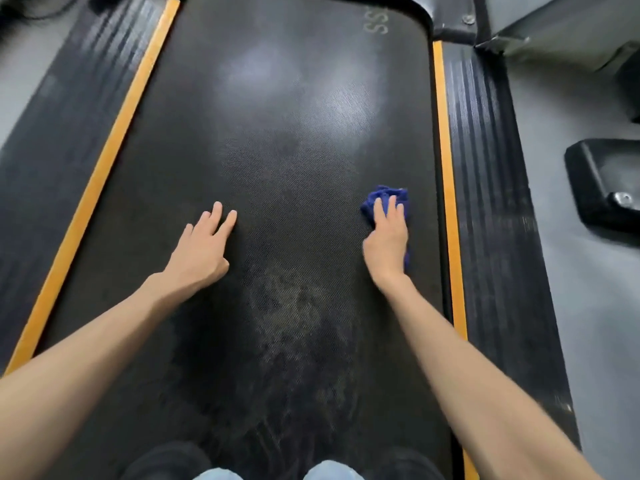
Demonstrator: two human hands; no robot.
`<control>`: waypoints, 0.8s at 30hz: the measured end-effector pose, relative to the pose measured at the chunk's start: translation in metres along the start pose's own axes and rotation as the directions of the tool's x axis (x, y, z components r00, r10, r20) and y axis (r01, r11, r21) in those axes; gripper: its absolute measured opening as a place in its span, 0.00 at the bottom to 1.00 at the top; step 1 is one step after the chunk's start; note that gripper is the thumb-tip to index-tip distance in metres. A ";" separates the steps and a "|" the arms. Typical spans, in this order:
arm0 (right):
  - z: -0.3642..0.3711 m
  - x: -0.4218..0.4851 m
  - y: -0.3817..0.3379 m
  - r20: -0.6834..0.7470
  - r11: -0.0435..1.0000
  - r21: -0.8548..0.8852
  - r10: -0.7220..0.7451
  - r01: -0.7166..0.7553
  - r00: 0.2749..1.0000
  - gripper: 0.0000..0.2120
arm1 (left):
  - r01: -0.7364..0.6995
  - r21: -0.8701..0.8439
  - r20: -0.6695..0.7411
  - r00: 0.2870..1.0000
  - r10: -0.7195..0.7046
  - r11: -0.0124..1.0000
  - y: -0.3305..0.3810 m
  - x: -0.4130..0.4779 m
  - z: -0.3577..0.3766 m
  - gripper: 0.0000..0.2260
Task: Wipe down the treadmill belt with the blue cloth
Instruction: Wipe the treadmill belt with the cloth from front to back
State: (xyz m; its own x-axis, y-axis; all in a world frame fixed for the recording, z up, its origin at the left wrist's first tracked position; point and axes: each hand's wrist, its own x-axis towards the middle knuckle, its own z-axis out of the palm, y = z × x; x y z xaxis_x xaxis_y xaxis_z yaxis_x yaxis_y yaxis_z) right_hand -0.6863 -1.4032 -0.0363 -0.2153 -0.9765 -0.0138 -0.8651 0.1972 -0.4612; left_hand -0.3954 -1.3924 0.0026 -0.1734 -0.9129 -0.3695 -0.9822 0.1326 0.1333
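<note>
The black textured treadmill belt point(284, 161) fills the middle of the head view, with dusty scuff marks near me. A crumpled blue cloth point(384, 195) lies on the belt's right side, close to the orange strip. My right hand point(386, 237) presses down on the cloth with straight fingers, covering most of it. On the bare belt left of centre, my left hand point(204, 245) rests flat with spread fingers and holds nothing.
Orange strips point(446, 188) and ribbed black side rails point(491, 209) run along both sides of the belt. A black machine foot point(606, 188) stands on the grey floor to the right. Metal frame parts point(498, 39) sit at the top right. My knees show at the bottom edge.
</note>
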 end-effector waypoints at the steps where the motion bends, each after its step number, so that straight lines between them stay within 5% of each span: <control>1: 0.014 -0.006 -0.021 -0.007 0.999 0.002 -0.047 0.047 0.999 0.29 | 0.018 -0.045 -0.026 0.999 -0.019 0.999 0.000 -0.005 -0.001 0.38; 3: 0.046 -0.038 -0.059 0.104 0.934 0.085 -0.353 0.346 0.930 0.30 | 0.090 -0.119 -0.046 0.994 -0.096 0.989 -0.005 -0.014 -0.002 0.38; 5: 0.061 -0.077 -0.088 0.336 0.744 0.174 -0.660 0.645 0.672 0.31 | 0.151 -0.128 -0.021 0.988 -0.155 0.980 -0.016 -0.022 -0.002 0.37; 7: 0.054 -0.076 -0.090 0.442 0.535 0.255 -0.806 0.806 0.395 0.33 | 0.194 -0.118 0.021 0.981 -0.192 0.974 -0.028 -0.029 0.000 0.35; 8: 0.050 -0.061 -0.083 0.430 0.487 0.239 -0.829 0.840 0.358 0.32 | 0.226 -0.136 0.034 0.974 -0.224 0.965 -0.033 -0.033 -0.002 0.35; 10: 0.043 -0.022 -0.068 0.342 0.609 0.154 -0.772 0.778 0.536 0.32 | 0.293 -0.187 0.017 0.955 -0.295 0.938 -0.039 -0.043 -0.005 0.35; 12: 0.032 0.021 -0.050 0.162 0.854 0.070 -0.519 0.515 0.839 0.31 | 0.322 -0.149 -0.046 0.942 -0.332 0.935 -0.045 -0.050 -0.005 0.33; 13: 0.027 0.034 -0.049 0.120 0.940 0.034 -0.341 0.340 0.932 0.31 | 0.334 -0.099 -0.072 0.937 -0.341 0.937 -0.048 -0.053 -0.004 0.32; 15: 0.030 0.040 -0.064 0.056 0.996 0.006 -0.084 0.084 0.995 0.32 | 0.378 -0.040 -0.085 0.921 -0.380 0.925 -0.057 -0.058 -0.003 0.30; 17: 0.057 0.024 -0.098 0.074 0.984 0.016 -0.177 0.176 0.981 0.32 | 0.432 -0.051 -0.062 0.899 -0.434 0.901 -0.064 -0.065 -0.002 0.30; 19: 0.098 -0.009 -0.129 0.246 0.856 0.116 -0.516 0.504 0.821 0.36 | 0.456 -0.079 -0.044 0.887 -0.460 0.887 -0.068 -0.070 0.001 0.31; 22: 0.103 -0.035 -0.162 0.475 0.474 0.232 -0.817 0.849 0.326 0.39 | 0.445 -0.149 -0.034 0.890 -0.454 0.883 -0.075 -0.074 0.005 0.33; 23: 0.094 -0.024 -0.163 0.475 0.375 0.267 -0.853 0.888 0.218 0.37 | 0.442 -0.178 -0.022 0.892 -0.452 0.879 -0.077 -0.075 0.004 0.33; 24: 0.087 -0.010 -0.163 0.448 0.358 0.252 -0.867 0.899 0.219 0.36 | 0.441 -0.192 -0.004 0.893 -0.450 0.877 -0.079 -0.076 0.001 0.33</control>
State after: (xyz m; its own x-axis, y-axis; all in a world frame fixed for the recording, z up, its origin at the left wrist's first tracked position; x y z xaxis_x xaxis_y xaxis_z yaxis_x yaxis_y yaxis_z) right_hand -0.5040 -1.4334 -0.0387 0.9058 -0.4237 -0.0012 -0.3886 -0.8295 -0.4012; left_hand -0.3049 -1.3331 0.0188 0.2872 -0.8764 -0.3867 -0.9237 -0.3602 0.1304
